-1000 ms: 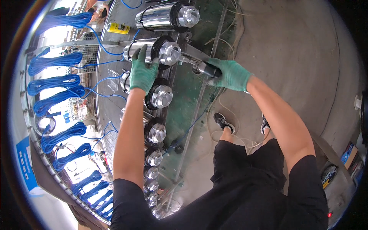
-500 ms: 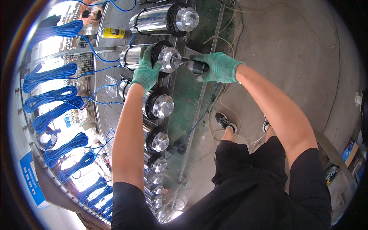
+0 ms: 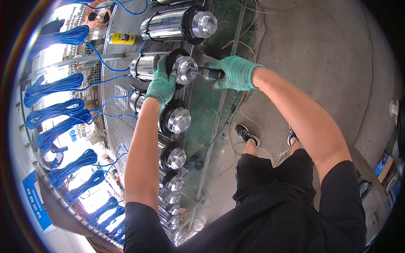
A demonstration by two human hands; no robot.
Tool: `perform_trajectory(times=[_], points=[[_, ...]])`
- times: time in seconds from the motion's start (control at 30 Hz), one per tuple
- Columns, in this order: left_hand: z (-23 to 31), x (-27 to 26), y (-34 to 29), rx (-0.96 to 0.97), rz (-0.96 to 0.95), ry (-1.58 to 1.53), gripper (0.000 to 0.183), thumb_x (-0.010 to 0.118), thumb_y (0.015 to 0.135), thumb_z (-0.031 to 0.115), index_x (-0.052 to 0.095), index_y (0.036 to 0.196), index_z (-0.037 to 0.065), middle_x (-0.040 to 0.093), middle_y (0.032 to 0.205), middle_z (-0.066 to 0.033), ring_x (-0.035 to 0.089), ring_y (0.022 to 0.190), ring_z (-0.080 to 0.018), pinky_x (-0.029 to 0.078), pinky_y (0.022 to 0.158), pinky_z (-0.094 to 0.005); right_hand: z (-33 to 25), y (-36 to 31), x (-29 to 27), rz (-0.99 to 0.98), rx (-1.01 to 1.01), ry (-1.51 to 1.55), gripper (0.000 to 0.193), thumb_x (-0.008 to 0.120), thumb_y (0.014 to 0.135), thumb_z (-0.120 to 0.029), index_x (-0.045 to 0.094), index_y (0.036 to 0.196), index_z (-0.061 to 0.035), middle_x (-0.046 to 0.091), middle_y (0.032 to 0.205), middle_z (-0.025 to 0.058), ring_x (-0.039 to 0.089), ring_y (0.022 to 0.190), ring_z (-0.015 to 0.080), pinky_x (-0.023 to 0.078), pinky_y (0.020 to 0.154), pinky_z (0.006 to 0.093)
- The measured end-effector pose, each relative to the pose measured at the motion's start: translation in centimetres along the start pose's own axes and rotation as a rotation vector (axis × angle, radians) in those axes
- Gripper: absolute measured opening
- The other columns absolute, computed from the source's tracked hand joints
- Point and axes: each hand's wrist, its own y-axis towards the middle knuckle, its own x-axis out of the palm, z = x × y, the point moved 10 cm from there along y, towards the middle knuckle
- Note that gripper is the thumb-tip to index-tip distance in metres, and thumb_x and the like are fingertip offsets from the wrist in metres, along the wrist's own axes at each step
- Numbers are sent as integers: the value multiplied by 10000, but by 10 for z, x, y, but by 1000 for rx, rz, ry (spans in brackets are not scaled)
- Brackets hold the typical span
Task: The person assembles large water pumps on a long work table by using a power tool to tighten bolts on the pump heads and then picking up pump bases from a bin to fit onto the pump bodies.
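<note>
A polished steel submersible pump (image 3: 144, 66) lies on its side on the dark bench, with a black cable coil round it and a bright metal end piece (image 3: 185, 70) facing right. My left hand (image 3: 161, 83), in a green knit glove, is wrapped over the body beside the coil, thumb toward the end piece. My gloved right hand (image 3: 237, 74) grips a dark, round-bodied drill (image 3: 212, 74). Its thin bit meets the face of the end piece. The palm and fingers hide most of the drill's body.
Similar pumps (image 3: 168, 26) line the bench (image 3: 120, 90) beyond and nearer. Blue cable bundles (image 3: 55, 86) hang along a rail at left. A yellow can (image 3: 121, 39) stands near the far pump. Pale hoses (image 3: 243, 114) trail over the floor by my feet.
The view has shifted slightly. My right hand has turned a little and sits a touch further left with the drill. My left hand keeps its hold on the pump.
</note>
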Motion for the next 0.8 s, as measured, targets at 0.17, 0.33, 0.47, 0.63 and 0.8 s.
perform_trajectory(times=[0.17, 0.33, 0.47, 0.63, 0.8], points=[[-17, 0, -3, 19, 64, 49, 731, 515, 1020, 21, 114, 1626, 107, 214, 1621, -197, 330, 1468, -330, 265, 1228, -380, 0, 2, 4, -50, 31, 96, 597, 804, 850, -258, 616, 1405, -144, 716, 895, 169, 680, 729, 275, 544, 715, 405], [-20, 2, -3, 48, 78, 30, 740, 520, 1020, 34, 101, 1627, 97, 210, 1630, -200, 320, 1478, -331, 259, 1229, -381, 0, 2, 8, -43, 35, 75, 612, 813, 847, -236, 609, 1417, -147, 716, 859, 149, 656, 659, 243, 535, 652, 394], [-48, 2, -5, 38, 106, -20, 674, 532, 1021, 108, 212, 1604, 221, 51, 1706, -195, 403, 1449, -456, 378, 1189, -460, -10, -1, 14, -71, 104, 135, 640, 813, 842, -211, 586, 1437, -145, 733, 943, 147, 697, 739, 256, 556, 682, 395], [-32, 0, 2, -41, 82, 155, 660, 548, 1015, 268, 231, 1593, 295, 52, 1725, -147, 599, 1207, -510, 505, 1019, -551, -6, -6, 17, -79, 134, 74, 790, 829, 814, -233, 479, 1515, -135, 716, 1157, 197, 723, 990, 340, 576, 846, 411], [1, -7, 0, -100, 51, 208, 657, 556, 998, 328, 267, 1588, 296, 62, 1726, -142, 655, 1105, -499, 532, 962, -558, 6, -20, 6, -5, 90, -69, 860, 798, 812, -228, 392, 1563, -126, 721, 1110, 157, 714, 1006, 316, 570, 882, 400]])
